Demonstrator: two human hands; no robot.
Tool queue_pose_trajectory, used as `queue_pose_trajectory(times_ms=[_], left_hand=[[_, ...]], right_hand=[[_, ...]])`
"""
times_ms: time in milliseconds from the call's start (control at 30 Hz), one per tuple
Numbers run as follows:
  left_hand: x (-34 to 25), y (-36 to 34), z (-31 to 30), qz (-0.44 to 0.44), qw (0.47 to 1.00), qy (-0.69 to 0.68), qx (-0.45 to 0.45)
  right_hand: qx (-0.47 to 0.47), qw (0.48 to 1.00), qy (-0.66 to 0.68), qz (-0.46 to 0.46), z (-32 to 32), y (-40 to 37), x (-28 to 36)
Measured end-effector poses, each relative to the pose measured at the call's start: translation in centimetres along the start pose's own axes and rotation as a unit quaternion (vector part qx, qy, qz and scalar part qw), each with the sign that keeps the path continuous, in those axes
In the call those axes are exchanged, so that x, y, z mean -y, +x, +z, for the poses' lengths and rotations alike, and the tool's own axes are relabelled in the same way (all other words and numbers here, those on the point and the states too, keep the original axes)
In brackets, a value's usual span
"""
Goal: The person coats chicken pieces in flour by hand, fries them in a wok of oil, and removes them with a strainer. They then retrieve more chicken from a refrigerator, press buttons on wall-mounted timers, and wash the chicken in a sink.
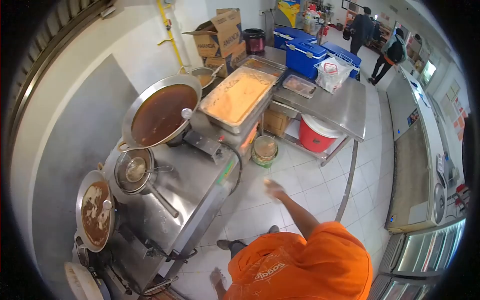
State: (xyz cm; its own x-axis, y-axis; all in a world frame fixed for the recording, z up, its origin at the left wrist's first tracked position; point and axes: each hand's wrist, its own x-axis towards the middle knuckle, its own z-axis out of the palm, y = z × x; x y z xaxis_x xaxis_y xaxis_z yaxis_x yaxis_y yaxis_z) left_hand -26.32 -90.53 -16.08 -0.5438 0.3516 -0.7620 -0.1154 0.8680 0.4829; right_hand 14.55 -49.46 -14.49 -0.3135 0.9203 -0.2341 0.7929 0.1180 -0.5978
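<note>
My right hand [274, 190] is out in front of me over the tiled floor, smeared by motion, and I see nothing in it. Low by my side hangs my left hand [217, 277], fingers loosely apart, with nothing visible in it. The steel stove counter [197, 185] lies to my left, between the hands and the wall. On it stand a large wok of dark brown liquid [165, 112], a smaller pan with brown and whitish contents [95, 212], and a strainer [136, 169] resting in a pot. Beyond is a deep metal tray of pale orange powder [237, 95].
A steel table [345, 110] holds blue coolers [305, 55] and a plastic bag [333, 72]. Beneath sits a red bucket [316, 134]; a small bucket [265, 150] stands on the floor. Chest freezers [412, 150] line the right. Two people [361, 30] are farther off.
</note>
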Motion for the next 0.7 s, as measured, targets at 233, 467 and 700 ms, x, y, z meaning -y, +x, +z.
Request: queue_pose_trajectory(times_ms=[233,467,700], left_hand=[[-0.1,5.8,4.5,0.268,0.922,0.273,0.055],[-12.6,8.6,11.2,0.494,0.723,0.482,0.026],[-32.0,9.1,26.8,0.573,0.719,0.390,0.057]], right_hand=[[-0.132,0.808,0.198,0.540,4.6,-36.2,-25.7],[-0.300,0.676,0.283,0.611,4.5,-46.3,-18.8],[-0.262,0.698,0.333,0.577,0.5,-32.9,-14.2]])
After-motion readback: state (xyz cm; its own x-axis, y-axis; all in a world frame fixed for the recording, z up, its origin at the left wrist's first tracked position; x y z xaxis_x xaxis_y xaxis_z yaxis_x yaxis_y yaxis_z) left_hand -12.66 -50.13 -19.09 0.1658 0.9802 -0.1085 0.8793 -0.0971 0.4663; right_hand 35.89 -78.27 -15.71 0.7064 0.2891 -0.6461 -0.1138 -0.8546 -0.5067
